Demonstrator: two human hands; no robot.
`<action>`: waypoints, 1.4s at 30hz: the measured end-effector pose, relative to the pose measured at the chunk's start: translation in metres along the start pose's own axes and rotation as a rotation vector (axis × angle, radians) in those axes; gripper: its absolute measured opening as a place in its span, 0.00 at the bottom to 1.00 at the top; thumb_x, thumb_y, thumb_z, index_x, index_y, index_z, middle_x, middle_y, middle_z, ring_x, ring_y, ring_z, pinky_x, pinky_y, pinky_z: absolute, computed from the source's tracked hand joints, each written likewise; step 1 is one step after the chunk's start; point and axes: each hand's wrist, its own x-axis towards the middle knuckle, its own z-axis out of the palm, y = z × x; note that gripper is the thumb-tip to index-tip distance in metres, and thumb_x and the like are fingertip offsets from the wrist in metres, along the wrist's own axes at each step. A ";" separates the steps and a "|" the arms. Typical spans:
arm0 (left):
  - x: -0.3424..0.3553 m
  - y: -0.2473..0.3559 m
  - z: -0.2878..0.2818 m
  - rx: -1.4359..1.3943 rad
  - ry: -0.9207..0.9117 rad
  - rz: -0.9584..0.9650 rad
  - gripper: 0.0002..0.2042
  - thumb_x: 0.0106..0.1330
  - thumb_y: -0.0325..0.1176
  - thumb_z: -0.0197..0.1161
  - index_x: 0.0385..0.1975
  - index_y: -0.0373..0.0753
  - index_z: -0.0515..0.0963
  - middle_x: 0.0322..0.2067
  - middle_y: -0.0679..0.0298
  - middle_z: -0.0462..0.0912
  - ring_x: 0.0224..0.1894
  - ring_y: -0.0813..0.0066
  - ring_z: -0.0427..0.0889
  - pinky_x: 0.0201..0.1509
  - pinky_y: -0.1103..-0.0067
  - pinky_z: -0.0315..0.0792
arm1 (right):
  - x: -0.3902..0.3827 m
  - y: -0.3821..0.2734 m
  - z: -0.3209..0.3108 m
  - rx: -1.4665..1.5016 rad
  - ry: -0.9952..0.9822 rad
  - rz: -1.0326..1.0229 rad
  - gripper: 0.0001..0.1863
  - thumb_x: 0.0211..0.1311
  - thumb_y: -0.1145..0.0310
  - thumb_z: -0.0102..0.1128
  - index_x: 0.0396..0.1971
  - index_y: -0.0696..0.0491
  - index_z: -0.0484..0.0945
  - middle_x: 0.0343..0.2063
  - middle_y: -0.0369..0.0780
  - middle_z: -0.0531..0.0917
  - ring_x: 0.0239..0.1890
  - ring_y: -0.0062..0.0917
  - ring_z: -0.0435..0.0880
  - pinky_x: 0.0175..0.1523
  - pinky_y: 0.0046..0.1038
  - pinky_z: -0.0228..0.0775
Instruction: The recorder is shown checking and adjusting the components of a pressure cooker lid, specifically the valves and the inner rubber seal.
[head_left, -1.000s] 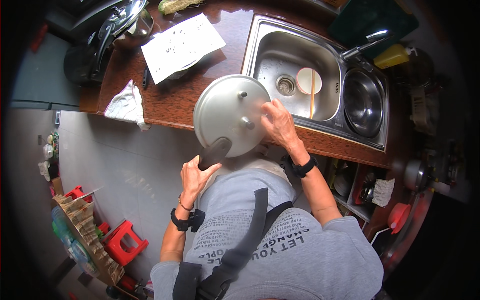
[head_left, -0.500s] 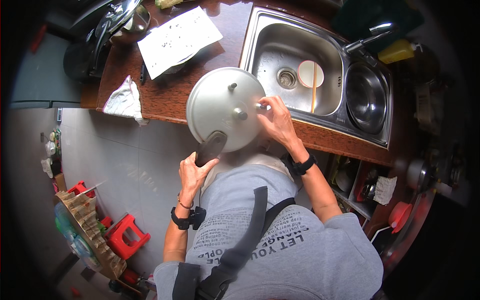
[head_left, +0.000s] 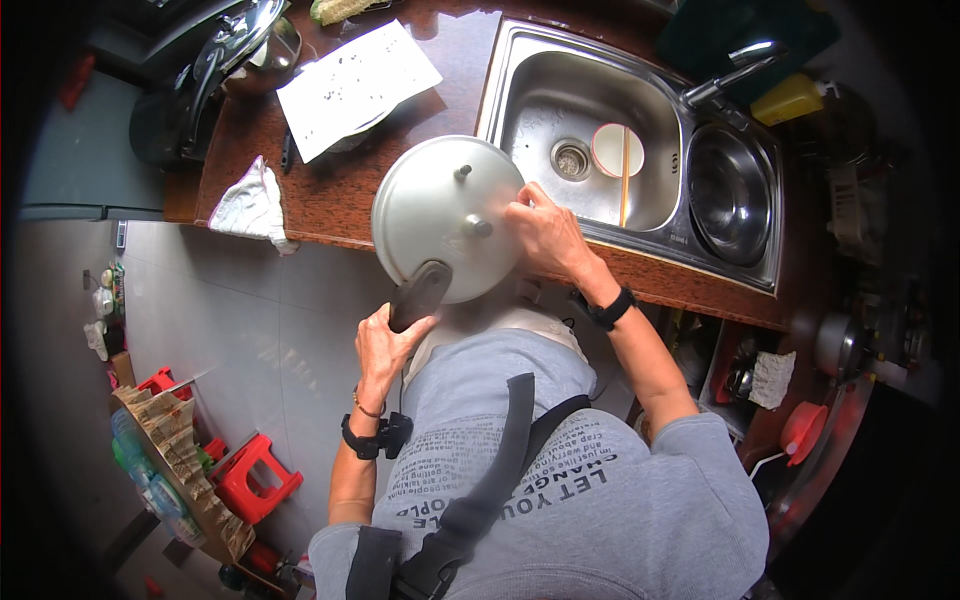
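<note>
A round silver pressure cooker lid (head_left: 432, 205) hangs in front of the counter edge, its domed top facing up. Two small dark-tipped valve posts stick up from it. My left hand (head_left: 385, 340) is closed around the lid's black handle (head_left: 420, 295) at the near side. At the lid's right edge, my right hand (head_left: 548, 232) is closed, thumb and fingers bent together. Whatever is between those fingertips is hidden behind the hand.
A steel sink (head_left: 530, 110) holds a bowl (head_left: 610, 150) with chopsticks (head_left: 627, 185) across it. A steel basin (head_left: 730, 195) sits in the side bowl. White paper (head_left: 365, 85), a cloth (head_left: 250, 205) and pots (head_left: 165, 125) lie left. Red stools (head_left: 255, 480) stand on the floor.
My right hand has turned over and its fingers have curled in at the lid's right edge, covering the small dark piece seen there before. The left hand and lid have barely moved.
</note>
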 end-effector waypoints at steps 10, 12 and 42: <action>0.007 0.002 0.009 -0.106 -0.086 -0.126 0.18 0.48 0.42 0.71 0.26 0.32 0.78 0.18 0.63 0.78 0.22 0.77 0.75 0.28 0.77 0.70 | -0.015 0.044 0.008 0.480 0.421 0.600 0.09 0.49 0.76 0.65 0.21 0.57 0.71 0.18 0.35 0.75 0.19 0.16 0.76 0.23 0.18 0.69; 0.010 0.005 0.012 -0.105 -0.105 -0.117 0.15 0.50 0.40 0.70 0.24 0.31 0.77 0.16 0.70 0.74 0.20 0.83 0.71 0.25 0.81 0.67 | -0.011 0.057 0.008 0.523 0.469 0.637 0.09 0.52 0.73 0.65 0.19 0.55 0.73 0.15 0.33 0.76 0.16 0.14 0.74 0.23 0.17 0.70; 0.014 -0.009 0.025 -0.474 -0.273 -0.280 0.13 0.55 0.38 0.67 0.20 0.35 0.75 0.10 0.71 0.70 0.10 0.87 0.65 0.12 0.87 0.57 | -0.015 0.045 0.020 0.526 0.026 0.696 0.35 0.47 0.64 0.65 0.56 0.56 0.65 0.52 0.52 0.67 0.54 0.40 0.71 0.56 0.36 0.67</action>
